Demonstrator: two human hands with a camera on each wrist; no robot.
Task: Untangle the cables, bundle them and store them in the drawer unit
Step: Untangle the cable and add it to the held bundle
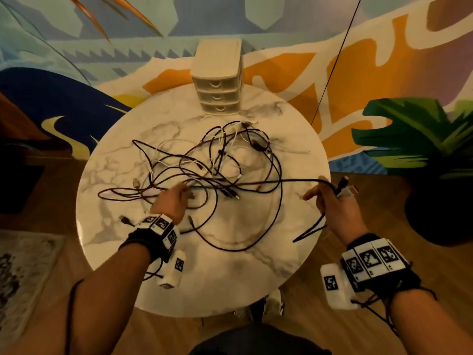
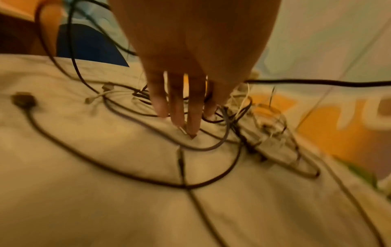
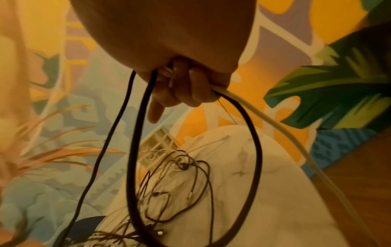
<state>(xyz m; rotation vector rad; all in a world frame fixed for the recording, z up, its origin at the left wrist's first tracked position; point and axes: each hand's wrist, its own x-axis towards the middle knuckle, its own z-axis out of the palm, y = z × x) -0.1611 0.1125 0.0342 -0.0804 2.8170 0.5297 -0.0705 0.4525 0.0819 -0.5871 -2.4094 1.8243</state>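
while the tangle lies loose, proceed as follows.
cables: dark and white cables (image 1: 215,162) lie knotted across the middle of the round marble surface (image 1: 256,265).
drawer unit: the drawer unit (image 1: 218,80) stands at the far edge of the surface, all three drawers closed, just beyond the tangle.
right hand: the right hand (image 1: 330,201) is raised past the right edge, fingers (image 3: 186,86) curled round a loop of black cable (image 3: 135,150) plus a white cable (image 3: 275,123); plug ends stick out above the fist.
left hand: the left hand (image 1: 171,201) is over the near part of the heap, fingers (image 2: 180,108) straight and slightly spread, tips down among the strands, gripping nothing that can be seen.
step in hand: judged to be freeing the black cable from the heap.
method: press the heap down with the left hand, draw the black cable out slowly to the right, and stop at any snag to lift the crossing strand clear rather than pull harder.
edges: one black loop already hangs over the right rim; slack may slide off.
open room: bare marble lies near the person, suited to coiling each freed cable.
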